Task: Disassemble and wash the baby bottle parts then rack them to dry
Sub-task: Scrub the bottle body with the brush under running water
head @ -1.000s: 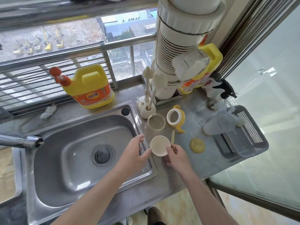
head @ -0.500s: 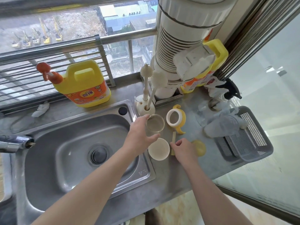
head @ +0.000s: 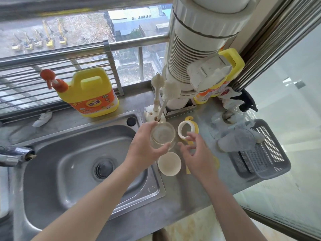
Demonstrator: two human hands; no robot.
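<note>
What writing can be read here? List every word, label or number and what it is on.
"奇强", probably: orange label on the yellow jug.
Its small print: too blurred.
Label of the second jug: partly hidden, unreadable.
Stamp on the sink rim: unreadable.

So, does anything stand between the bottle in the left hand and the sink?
Nothing visible does. The left hand grips the bottle just past the right rim of the sink. The cap sits nearer the person, off that path, and the tap is at the far left.

Left hand (head: 144,147) curled, right hand (head: 199,156) splayed.
</note>
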